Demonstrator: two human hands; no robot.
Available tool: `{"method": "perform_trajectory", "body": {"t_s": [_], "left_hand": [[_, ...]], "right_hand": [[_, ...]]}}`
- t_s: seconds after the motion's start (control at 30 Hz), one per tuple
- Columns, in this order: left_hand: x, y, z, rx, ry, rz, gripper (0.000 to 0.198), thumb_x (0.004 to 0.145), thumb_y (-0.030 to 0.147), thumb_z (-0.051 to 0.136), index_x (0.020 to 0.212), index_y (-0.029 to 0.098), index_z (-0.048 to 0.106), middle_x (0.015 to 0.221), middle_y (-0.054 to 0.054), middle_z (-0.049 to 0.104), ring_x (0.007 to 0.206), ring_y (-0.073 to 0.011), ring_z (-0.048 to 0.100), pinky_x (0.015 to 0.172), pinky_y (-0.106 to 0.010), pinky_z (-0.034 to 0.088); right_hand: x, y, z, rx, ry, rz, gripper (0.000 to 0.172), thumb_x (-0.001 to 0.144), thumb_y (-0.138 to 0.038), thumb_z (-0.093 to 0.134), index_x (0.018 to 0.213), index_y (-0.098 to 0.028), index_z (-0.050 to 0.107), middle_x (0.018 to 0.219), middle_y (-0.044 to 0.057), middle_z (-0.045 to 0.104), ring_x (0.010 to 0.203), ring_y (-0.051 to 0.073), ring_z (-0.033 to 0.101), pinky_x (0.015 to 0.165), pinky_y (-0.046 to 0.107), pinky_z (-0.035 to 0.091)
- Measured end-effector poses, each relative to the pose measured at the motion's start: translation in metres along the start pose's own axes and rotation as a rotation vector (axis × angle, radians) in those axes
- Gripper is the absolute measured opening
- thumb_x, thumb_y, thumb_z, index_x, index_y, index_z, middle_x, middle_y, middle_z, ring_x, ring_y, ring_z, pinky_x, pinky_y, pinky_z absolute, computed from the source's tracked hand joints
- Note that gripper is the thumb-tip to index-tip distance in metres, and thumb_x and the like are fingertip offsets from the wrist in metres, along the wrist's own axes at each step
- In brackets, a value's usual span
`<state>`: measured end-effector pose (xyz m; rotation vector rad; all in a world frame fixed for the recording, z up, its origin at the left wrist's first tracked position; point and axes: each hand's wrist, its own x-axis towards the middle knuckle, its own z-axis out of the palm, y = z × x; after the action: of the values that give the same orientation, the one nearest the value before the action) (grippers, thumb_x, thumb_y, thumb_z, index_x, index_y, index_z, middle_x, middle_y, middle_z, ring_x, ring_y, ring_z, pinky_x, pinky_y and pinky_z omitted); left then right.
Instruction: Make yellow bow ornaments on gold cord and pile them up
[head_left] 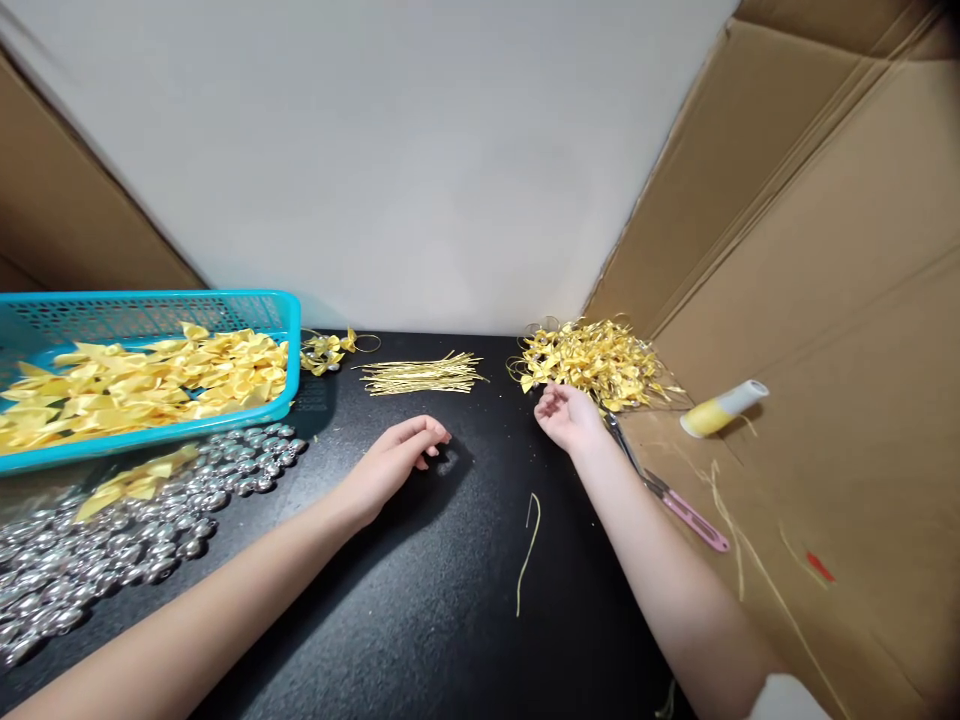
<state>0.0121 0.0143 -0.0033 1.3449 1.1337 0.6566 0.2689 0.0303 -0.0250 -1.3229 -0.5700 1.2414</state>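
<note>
My left hand [401, 455] hovers over the middle of the black table, its fingers curled loosely together with nothing visible in them. At the front edge of a heap of yellow ribbon bows with gold loops [592, 358] is my right hand [568, 415], turned partly palm up. Its fingers are bent inward and I see nothing held. Between and beyond the hands lies a bundle of gold cords [424, 374]. One single gold cord [531, 555] rests bent on the table nearer to me.
On the left, a turquoise basket [294, 350] holds yellow ribbon bows [150, 385]. Silver beads [150, 525] spread before it; a few looped bows [326, 350] lie beside it. Right are pink-handled scissors [686, 510], a yellow-white tube [724, 408] and cardboard walls [832, 250].
</note>
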Motion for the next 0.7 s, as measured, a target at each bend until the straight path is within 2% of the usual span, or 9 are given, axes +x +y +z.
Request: {"method": "perform_trajectory", "body": {"t_s": [0.07, 0.17, 0.23, 0.33, 0.43, 0.6, 0.7], "left_hand": [[0.0, 0.001, 0.0, 0.0, -0.005, -0.001, 0.024, 0.076, 0.042, 0.059, 0.077, 0.018, 0.062, 0.083, -0.002, 0.061, 0.074, -0.0161, 0.054, 0.065, -0.024, 0.041], [-0.001, 0.002, 0.001, 0.009, -0.019, 0.007, 0.023, 0.076, 0.041, 0.058, 0.077, 0.018, 0.061, 0.083, -0.002, 0.06, 0.075, -0.0161, 0.053, 0.066, -0.025, 0.04], [-0.002, 0.004, 0.001, 0.02, -0.024, 0.013, 0.022, 0.075, 0.04, 0.058, 0.076, 0.018, 0.06, 0.082, -0.002, 0.06, 0.075, -0.0167, 0.053, 0.066, -0.026, 0.04], [-0.003, 0.004, 0.002, 0.038, -0.028, 0.019, 0.022, 0.074, 0.04, 0.057, 0.076, 0.019, 0.058, 0.083, -0.002, 0.06, 0.076, -0.0171, 0.053, 0.067, -0.026, 0.039], [-0.003, 0.002, 0.001, 0.059, -0.04, 0.03, 0.021, 0.075, 0.04, 0.056, 0.077, 0.02, 0.056, 0.087, -0.002, 0.061, 0.078, -0.0172, 0.053, 0.067, -0.026, 0.039], [-0.001, -0.001, 0.0, 0.078, -0.059, 0.035, 0.017, 0.076, 0.037, 0.056, 0.076, 0.02, 0.055, 0.087, -0.001, 0.062, 0.078, -0.0165, 0.054, 0.068, -0.025, 0.039], [-0.001, 0.0, 0.0, 0.077, -0.054, 0.03, 0.017, 0.075, 0.037, 0.057, 0.075, 0.02, 0.056, 0.084, 0.0, 0.061, 0.078, -0.0163, 0.054, 0.067, -0.025, 0.039]], "right_hand": [[-0.005, -0.004, 0.002, -0.117, 0.055, -0.053, 0.013, 0.092, -0.022, 0.047, 0.096, -0.021, 0.06, 0.067, -0.003, 0.057, 0.054, 0.011, 0.054, 0.056, 0.025, 0.05], [-0.015, -0.009, 0.007, -0.36, 0.093, -0.145, 0.02, 0.087, -0.021, 0.05, 0.103, -0.024, 0.062, 0.066, -0.004, 0.058, 0.053, 0.012, 0.053, 0.06, 0.026, 0.049], [-0.021, -0.011, 0.008, -0.549, 0.101, -0.202, 0.025, 0.08, -0.018, 0.058, 0.103, -0.025, 0.066, 0.067, -0.002, 0.062, 0.063, 0.016, 0.058, 0.069, 0.03, 0.05], [-0.025, -0.01, 0.006, -0.816, 0.154, -0.251, 0.029, 0.073, -0.012, 0.065, 0.098, -0.025, 0.073, 0.076, 0.005, 0.068, 0.088, 0.025, 0.063, 0.085, 0.038, 0.046], [-0.022, -0.008, 0.0, -1.008, 0.187, -0.268, 0.036, 0.073, -0.012, 0.066, 0.104, -0.027, 0.074, 0.088, 0.008, 0.071, 0.101, 0.03, 0.062, 0.091, 0.04, 0.043], [-0.015, -0.016, -0.009, -1.158, 0.108, -0.306, 0.033, 0.081, -0.021, 0.059, 0.111, -0.022, 0.073, 0.082, 0.005, 0.072, 0.082, 0.022, 0.065, 0.079, 0.032, 0.047], [-0.016, -0.025, -0.013, -1.186, 0.12, -0.373, 0.037, 0.088, -0.024, 0.048, 0.116, -0.017, 0.07, 0.078, 0.005, 0.07, 0.071, 0.019, 0.063, 0.073, 0.03, 0.047]]}}
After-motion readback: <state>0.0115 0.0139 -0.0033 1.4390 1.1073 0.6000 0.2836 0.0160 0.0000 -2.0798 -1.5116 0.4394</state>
